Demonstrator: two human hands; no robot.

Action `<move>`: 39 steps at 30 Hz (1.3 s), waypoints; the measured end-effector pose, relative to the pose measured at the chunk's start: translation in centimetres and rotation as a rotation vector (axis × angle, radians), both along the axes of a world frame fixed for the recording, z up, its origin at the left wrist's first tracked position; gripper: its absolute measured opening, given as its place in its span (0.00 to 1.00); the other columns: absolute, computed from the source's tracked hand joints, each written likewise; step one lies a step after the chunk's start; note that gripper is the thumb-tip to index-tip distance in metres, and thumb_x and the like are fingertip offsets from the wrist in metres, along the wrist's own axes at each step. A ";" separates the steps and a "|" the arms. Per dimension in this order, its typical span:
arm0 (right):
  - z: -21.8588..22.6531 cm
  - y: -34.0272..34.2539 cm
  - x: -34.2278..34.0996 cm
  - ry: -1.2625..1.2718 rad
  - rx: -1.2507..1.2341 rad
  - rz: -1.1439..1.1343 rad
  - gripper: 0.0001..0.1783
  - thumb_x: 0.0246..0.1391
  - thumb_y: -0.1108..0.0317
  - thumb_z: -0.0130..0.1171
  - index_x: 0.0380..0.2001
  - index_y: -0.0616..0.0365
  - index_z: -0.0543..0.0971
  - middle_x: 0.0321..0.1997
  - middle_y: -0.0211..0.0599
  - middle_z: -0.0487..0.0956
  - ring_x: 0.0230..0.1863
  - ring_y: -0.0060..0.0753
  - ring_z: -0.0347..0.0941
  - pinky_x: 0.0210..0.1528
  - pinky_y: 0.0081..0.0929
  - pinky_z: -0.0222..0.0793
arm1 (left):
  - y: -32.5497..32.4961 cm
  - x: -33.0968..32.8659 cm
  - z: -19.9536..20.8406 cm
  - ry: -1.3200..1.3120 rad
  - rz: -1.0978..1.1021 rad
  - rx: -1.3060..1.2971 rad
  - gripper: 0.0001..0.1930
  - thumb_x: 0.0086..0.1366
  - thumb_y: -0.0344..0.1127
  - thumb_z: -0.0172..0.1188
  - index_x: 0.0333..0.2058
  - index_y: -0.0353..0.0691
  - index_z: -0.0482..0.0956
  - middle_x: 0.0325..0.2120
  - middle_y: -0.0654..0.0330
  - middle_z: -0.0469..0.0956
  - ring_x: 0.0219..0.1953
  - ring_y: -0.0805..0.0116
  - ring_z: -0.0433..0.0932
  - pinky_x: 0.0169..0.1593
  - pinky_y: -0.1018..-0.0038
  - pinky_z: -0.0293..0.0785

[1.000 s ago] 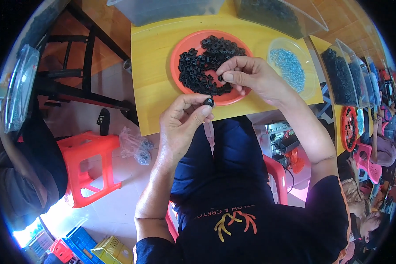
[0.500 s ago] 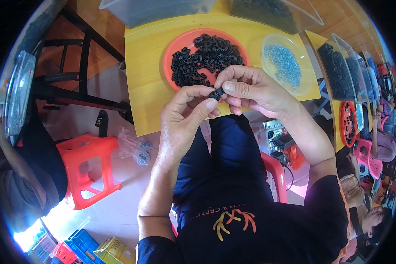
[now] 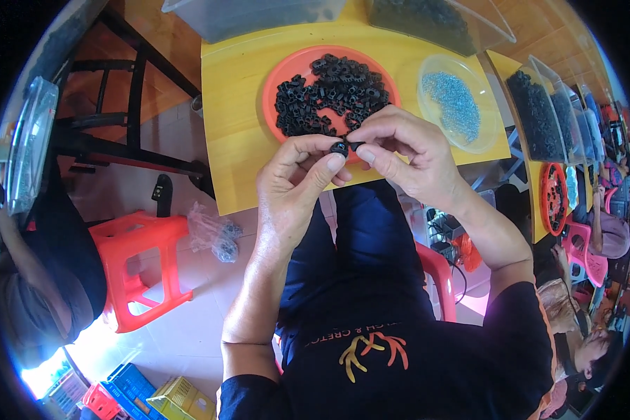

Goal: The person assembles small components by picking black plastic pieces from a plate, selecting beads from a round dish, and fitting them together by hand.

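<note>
My left hand [image 3: 297,171] pinches a small black plastic part [image 3: 339,148] between thumb and fingertips, over the near rim of an orange round tray [image 3: 267,105]. Right beside it, my right hand [image 3: 406,154] is closed on another small dark piece [image 3: 355,145], which sits close against the left one; whether the two are joined I cannot tell. Many loose black plastic parts [image 3: 350,84] fill much of the tray. To its right stands a clear round tub [image 3: 493,133] with small pale-blue pieces [image 3: 449,105] in it.
Clear bins [image 3: 252,21] of dark parts stand along the far edge of the yellow table [image 3: 231,154]. More bins [image 3: 535,112] and another orange tray [image 3: 554,199] are on the right. A red stool [image 3: 140,266] and a seated person [image 3: 49,280] are at left.
My right hand has drawn slightly right and turned, its fingers more closed. The black part in my left hand has rotated, and a separate dark piece now shows at my right fingertips.
</note>
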State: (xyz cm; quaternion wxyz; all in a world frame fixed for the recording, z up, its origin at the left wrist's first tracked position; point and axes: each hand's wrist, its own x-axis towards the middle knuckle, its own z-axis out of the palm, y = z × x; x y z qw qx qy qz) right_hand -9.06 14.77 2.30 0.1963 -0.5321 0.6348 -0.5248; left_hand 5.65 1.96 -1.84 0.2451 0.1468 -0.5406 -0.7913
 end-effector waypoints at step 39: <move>-5.6 4.3 1.4 0.050 0.301 0.260 0.05 0.57 0.70 0.60 0.30 0.61 0.80 0.32 0.35 0.78 0.29 0.29 0.74 0.33 0.24 0.69 | -3.6 0.5 -0.1 0.128 0.261 -0.030 0.09 0.64 0.24 0.60 0.43 0.29 0.76 0.32 0.54 0.80 0.30 0.71 0.79 0.38 0.77 0.76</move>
